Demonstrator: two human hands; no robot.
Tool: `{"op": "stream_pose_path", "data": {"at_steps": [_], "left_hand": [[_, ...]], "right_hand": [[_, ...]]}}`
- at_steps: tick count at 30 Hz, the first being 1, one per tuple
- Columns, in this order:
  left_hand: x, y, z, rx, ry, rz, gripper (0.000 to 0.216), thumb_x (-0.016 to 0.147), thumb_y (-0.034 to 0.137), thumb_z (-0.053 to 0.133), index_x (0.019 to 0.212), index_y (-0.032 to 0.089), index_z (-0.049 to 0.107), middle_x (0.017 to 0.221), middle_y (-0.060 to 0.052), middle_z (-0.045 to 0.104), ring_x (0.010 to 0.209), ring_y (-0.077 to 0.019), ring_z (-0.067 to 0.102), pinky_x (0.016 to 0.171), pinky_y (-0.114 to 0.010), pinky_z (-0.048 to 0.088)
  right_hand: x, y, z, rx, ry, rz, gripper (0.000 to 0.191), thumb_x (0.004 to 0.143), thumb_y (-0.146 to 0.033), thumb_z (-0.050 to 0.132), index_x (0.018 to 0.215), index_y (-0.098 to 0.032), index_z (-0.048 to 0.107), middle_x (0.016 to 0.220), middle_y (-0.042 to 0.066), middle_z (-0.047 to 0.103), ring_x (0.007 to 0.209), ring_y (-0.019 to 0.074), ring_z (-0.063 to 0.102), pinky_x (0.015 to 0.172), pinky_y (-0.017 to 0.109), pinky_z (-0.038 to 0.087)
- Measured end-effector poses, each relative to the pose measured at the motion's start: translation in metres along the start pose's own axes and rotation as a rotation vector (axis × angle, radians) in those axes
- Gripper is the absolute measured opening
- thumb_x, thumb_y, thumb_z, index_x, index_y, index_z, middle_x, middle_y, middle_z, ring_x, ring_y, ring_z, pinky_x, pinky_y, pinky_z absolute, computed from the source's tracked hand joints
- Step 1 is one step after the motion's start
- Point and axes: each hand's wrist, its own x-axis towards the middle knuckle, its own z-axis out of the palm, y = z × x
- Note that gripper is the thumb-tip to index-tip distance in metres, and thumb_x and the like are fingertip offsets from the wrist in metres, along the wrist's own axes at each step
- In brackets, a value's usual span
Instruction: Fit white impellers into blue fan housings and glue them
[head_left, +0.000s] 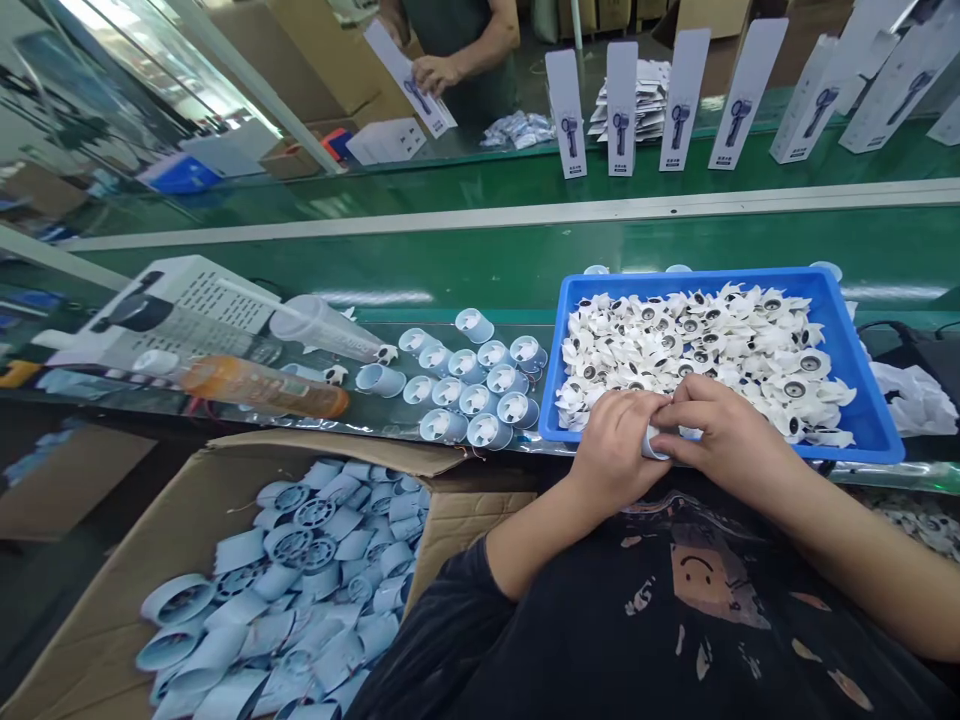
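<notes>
Close to my body, my left hand (pixel 619 445) and my right hand (pixel 709 430) meet around one light blue fan housing (pixel 655 443). Fingers of both hands are wrapped about it and hide most of it. Just beyond them lies a blue tray (pixel 889 420) heaped with white fan blades (pixel 690 335), and my hands overlap its near edge. To the left of the tray stands a group of blue housings (pixel 476 400), with white blades showing in their tops.
At lower left, a cardboard box (pixel 112 590) holds many blue housings (pixel 300 600). A bottle of orange drink (pixel 262 385), a plastic cup (pixel 322 325) and a white perforated case (pixel 180 310) are left. White product boxes (pixel 675 120) line the green conveyor (pixel 480 245). Opposite, a person (pixel 465 60) handles a box.
</notes>
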Motion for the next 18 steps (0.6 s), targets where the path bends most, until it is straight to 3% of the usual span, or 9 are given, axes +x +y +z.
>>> {"op": "stream_pose_path", "data": {"at_steps": [4, 7, 9, 11, 14, 16, 18], "left_hand": [[0.009, -0.002, -0.007, -0.049, -0.056, 0.042, 0.036, 0.086, 0.029, 0.059, 0.119, 0.019, 0.05, 0.103, -0.009, 0.07, 0.095, -0.0236, 0.066, 0.088, -0.04, 0.053], [0.026, -0.034, -0.028, 0.023, -0.075, 0.0, 0.055, 0.078, 0.049, 0.072, 0.122, 0.023, 0.053, 0.118, -0.011, 0.063, 0.11, -0.0284, 0.061, 0.098, -0.046, 0.049], [0.045, -0.075, -0.048, 0.178, -0.022, -0.201, 0.06, 0.068, 0.054, 0.08, 0.117, 0.026, 0.059, 0.122, -0.011, 0.058, 0.116, -0.0332, 0.055, 0.101, -0.052, 0.045], [0.071, -0.124, -0.067, 0.307, -0.005, -0.494, 0.057, 0.069, 0.049, 0.08, 0.116, 0.025, 0.059, 0.118, -0.011, 0.056, 0.115, -0.0333, 0.056, 0.101, -0.05, 0.046], [0.108, -0.19, -0.083, 0.392, -0.099, -0.859, 0.066, 0.082, 0.031, 0.066, 0.139, 0.018, 0.035, 0.123, -0.013, 0.057, 0.114, -0.0261, 0.059, 0.099, -0.038, 0.048], [0.123, -0.22, -0.082, 0.431, -0.162, -0.981, 0.074, 0.083, 0.02, 0.061, 0.145, 0.013, 0.022, 0.131, -0.016, 0.056, 0.119, -0.024, 0.058, 0.101, -0.035, 0.046], [0.13, -0.236, -0.073, 0.446, -0.228, -1.03, 0.074, 0.078, 0.016, 0.064, 0.143, 0.013, 0.028, 0.135, -0.019, 0.055, 0.127, -0.0283, 0.054, 0.108, -0.042, 0.04]], "right_hand": [[-0.003, 0.005, -0.007, 0.079, 0.075, -0.029, 0.014, 0.092, -0.025, 0.06, 0.089, -0.02, 0.072, 0.076, 0.002, 0.048, 0.066, 0.0116, 0.051, 0.057, 0.024, 0.043], [-0.023, 0.013, -0.024, 0.13, 0.2, 0.001, 0.018, 0.094, -0.028, 0.058, 0.108, -0.028, 0.069, 0.086, 0.003, 0.053, 0.077, 0.0134, 0.055, 0.065, 0.026, 0.047], [-0.045, 0.02, -0.035, 0.107, 0.281, 0.116, 0.022, 0.093, -0.031, 0.058, 0.113, -0.036, 0.066, 0.092, 0.003, 0.055, 0.083, 0.0162, 0.057, 0.072, 0.03, 0.049], [-0.068, 0.026, -0.039, 0.057, 0.344, 0.265, 0.02, 0.092, -0.035, 0.058, 0.109, -0.041, 0.066, 0.094, 0.003, 0.057, 0.085, 0.0191, 0.058, 0.076, 0.034, 0.049], [-0.089, 0.031, -0.032, 0.054, 0.368, 0.339, 0.015, 0.091, -0.038, 0.058, 0.102, -0.038, 0.068, 0.093, 0.004, 0.06, 0.083, 0.0199, 0.061, 0.073, 0.035, 0.051], [-0.092, 0.031, -0.025, 0.102, 0.354, 0.29, 0.015, 0.091, -0.038, 0.059, 0.1, -0.034, 0.07, 0.093, 0.003, 0.061, 0.083, 0.0183, 0.063, 0.071, 0.031, 0.054], [-0.092, 0.03, -0.018, 0.12, 0.345, 0.244, 0.016, 0.091, -0.038, 0.059, 0.099, -0.031, 0.071, 0.093, 0.003, 0.062, 0.083, 0.0167, 0.065, 0.072, 0.027, 0.056]]}}
